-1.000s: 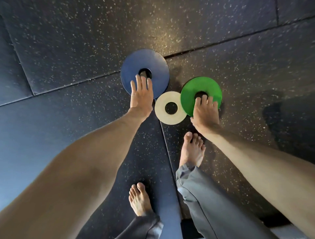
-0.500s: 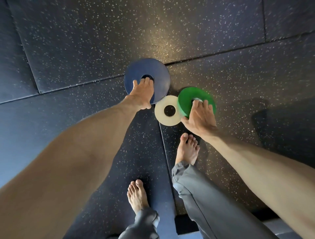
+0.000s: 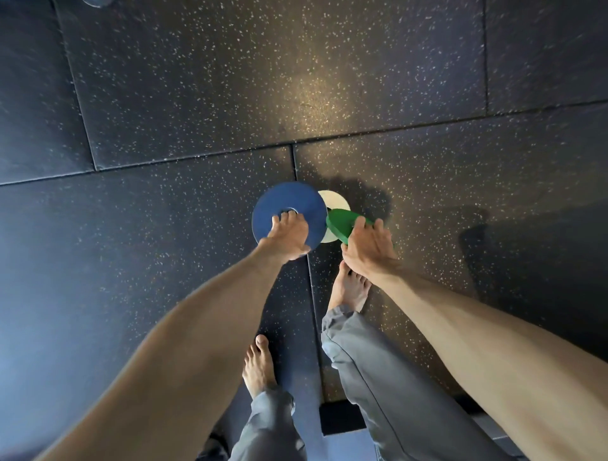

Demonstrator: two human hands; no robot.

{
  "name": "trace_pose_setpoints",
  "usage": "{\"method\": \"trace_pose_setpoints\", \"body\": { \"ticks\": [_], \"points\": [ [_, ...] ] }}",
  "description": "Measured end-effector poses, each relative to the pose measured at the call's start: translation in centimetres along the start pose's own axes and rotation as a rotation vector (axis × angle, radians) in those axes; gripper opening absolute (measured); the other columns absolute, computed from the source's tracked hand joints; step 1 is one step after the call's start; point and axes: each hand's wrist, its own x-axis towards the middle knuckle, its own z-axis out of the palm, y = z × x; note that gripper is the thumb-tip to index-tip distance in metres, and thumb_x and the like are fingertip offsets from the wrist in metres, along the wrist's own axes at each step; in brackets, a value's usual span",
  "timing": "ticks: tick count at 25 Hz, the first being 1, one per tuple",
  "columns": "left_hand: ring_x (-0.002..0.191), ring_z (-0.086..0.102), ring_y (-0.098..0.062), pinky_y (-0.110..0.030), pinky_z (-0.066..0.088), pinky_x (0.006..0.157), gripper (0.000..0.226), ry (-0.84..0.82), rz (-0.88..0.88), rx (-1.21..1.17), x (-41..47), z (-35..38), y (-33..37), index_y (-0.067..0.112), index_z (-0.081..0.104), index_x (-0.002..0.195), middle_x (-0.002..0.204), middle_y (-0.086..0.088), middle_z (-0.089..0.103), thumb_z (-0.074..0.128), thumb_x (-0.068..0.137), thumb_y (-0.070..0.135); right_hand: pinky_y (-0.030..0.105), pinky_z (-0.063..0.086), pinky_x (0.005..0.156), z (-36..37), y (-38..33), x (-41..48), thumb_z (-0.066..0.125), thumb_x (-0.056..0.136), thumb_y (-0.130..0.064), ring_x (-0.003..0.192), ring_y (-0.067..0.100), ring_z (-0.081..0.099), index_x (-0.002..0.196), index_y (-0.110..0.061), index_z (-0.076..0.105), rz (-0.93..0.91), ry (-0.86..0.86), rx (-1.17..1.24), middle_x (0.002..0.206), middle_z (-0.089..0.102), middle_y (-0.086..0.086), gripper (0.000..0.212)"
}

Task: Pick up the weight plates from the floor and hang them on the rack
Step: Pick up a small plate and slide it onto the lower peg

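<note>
My left hand [image 3: 288,238] grips the blue weight plate [image 3: 297,200], fingers hooked into its centre hole, and the plate is raised off the floor. A green weight plate [image 3: 339,223] is tilted up on edge in my right hand [image 3: 367,246], whose fingers curl over its rim and into its hole. Between them a white weight plate [image 3: 334,200] lies flat on the floor, partly covered by the other two. No rack is in view.
Dark speckled rubber floor tiles [image 3: 197,98] with seams spread all around. My bare feet [image 3: 260,368] and grey trouser legs [image 3: 394,388] stand just below the plates. A dark round object [image 3: 97,2] shows at the top left edge.
Both hands have closed on their plates and lifted them: the blue plate rose and now overlaps the white one, the green plate tipped from flat to steeply tilted. The view pulled back.
</note>
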Motion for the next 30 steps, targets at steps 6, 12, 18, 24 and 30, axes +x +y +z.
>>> {"method": "trace_pose_setpoints", "body": {
  "ticks": [6,12,18,24,30],
  "points": [
    [0.128,0.04,-0.031,-0.051,0.033,0.108,0.11,0.116,-0.119,-0.109,1.2,6.3,2.0,0.001,0.013,0.151,0.138,-0.014,0.04,0.077,0.077,0.051,0.046,0.044,0.092,2.9,-0.5,0.1,0.059,0.09,-0.034,0.113,0.037,0.05,0.12,-0.001,0.044,-0.005,0.028,-0.01,0.117,0.063,0.022,0.047],
    [0.116,0.048,-0.033,-0.05,0.039,0.105,0.12,0.251,-0.237,0.067,2.7,10.1,4.0,0.002,-0.012,0.155,0.127,-0.018,0.047,0.077,0.079,0.025,0.044,0.047,0.092,5.3,-0.3,-0.6,0.061,0.09,-0.036,0.108,0.034,0.054,0.117,-0.003,0.046,-0.022,0.092,-0.001,0.114,0.064,0.018,0.044],
    [0.124,0.042,-0.035,-0.057,0.034,0.106,0.13,0.126,-0.125,-0.048,1.3,6.0,1.6,0.017,-0.017,0.156,0.136,-0.021,0.041,0.083,0.075,0.03,0.045,0.048,0.09,2.8,-0.9,-1.4,0.064,0.088,-0.032,0.106,0.035,0.055,0.113,-0.001,0.047,-0.023,0.092,-0.02,0.111,0.066,0.021,0.043],
    [0.145,0.02,-0.042,-0.061,0.034,0.104,0.091,-0.187,-0.108,-0.281,-6.6,-3.6,-2.2,0.051,0.015,0.152,0.154,-0.001,0.033,0.072,0.082,0.039,0.046,0.052,0.088,-3.8,-3.1,-6.6,0.064,0.088,-0.031,0.104,0.036,0.06,0.115,0.0,0.046,-0.071,0.062,-0.056,0.11,0.066,0.021,0.045],
    [0.101,0.063,-0.03,-0.049,0.051,0.095,0.048,-0.178,-0.169,-0.521,-22.9,-7.8,-4.3,0.04,0.059,0.121,0.117,-0.002,0.067,0.058,0.075,0.027,0.047,0.055,0.085,-15.0,-8.0,-17.2,0.062,0.092,-0.034,0.097,0.035,0.065,0.122,0.002,0.048,-0.216,-0.026,-0.198,0.11,0.067,0.021,0.049]
  ]
}}
